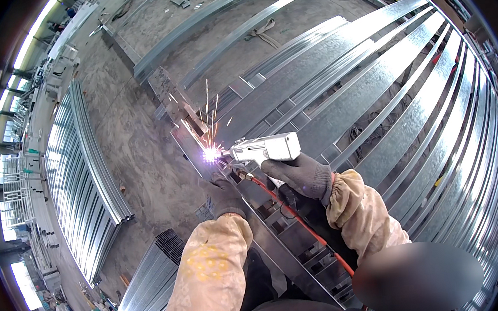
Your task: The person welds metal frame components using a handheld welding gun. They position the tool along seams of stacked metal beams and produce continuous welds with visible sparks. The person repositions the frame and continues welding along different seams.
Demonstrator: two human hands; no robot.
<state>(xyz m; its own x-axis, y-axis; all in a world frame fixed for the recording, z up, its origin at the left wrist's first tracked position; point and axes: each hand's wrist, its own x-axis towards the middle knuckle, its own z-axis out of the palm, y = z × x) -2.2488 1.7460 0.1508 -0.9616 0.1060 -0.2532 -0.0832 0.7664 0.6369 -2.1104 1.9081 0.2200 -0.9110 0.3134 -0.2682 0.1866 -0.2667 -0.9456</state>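
My right hand (304, 177), in a dark grey glove, is closed round the grip of a white handheld welding gun (269, 148). The gun points left, and its nozzle meets a glaring white-violet weld spot (211, 154) that throws orange sparks upward. Just below the glare, my gloved left hand (227, 197) is closed on the edge of a grey metal beam (273, 238); its fingers are partly hidden. A rusty steel piece (195, 120) sits on the beam just beyond the sparks. The seam itself is lost in the light.
An orange-red hose (301, 224) trails from the gun toward my body. Long galvanized panels (367, 99) spread in rows on the right. Stacked metal profiles (87, 180) lie on the concrete floor (137, 147) to the left. A cloth strap (264, 34) lies farther off.
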